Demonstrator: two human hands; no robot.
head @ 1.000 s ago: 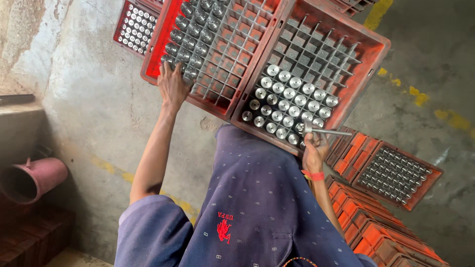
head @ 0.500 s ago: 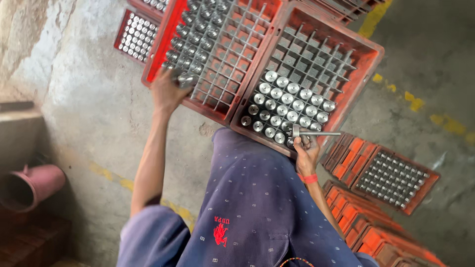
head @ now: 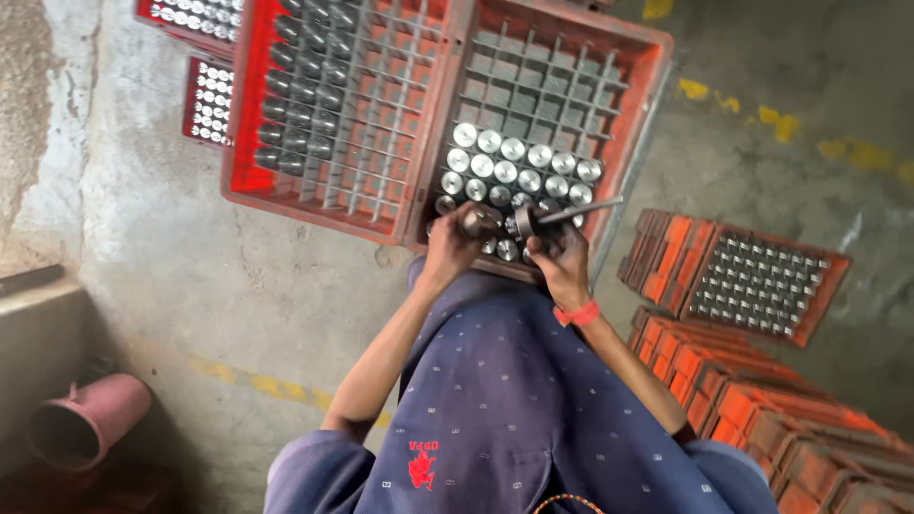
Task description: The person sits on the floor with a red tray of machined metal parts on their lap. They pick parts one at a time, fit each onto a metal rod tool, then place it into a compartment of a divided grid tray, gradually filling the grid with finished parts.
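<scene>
Left hand [head: 449, 249] closed around a short metal cylinder [head: 476, 223], right hand [head: 562, 259] gripping a thin metal rod [head: 576, 209] with a round head at its left end — both just above centre frame, held over the near edge of a red gridded crate [head: 657, 57] partly filled with shiny round-topped metal pieces [head: 514, 167]. Beside it at upper left a second red crate [head: 249, 124] with darker cylinders; at right, stacked red crates [head: 743, 381] on the concrete floor [head: 171, 266] — lower left, a pink pipe [head: 90, 428].
</scene>
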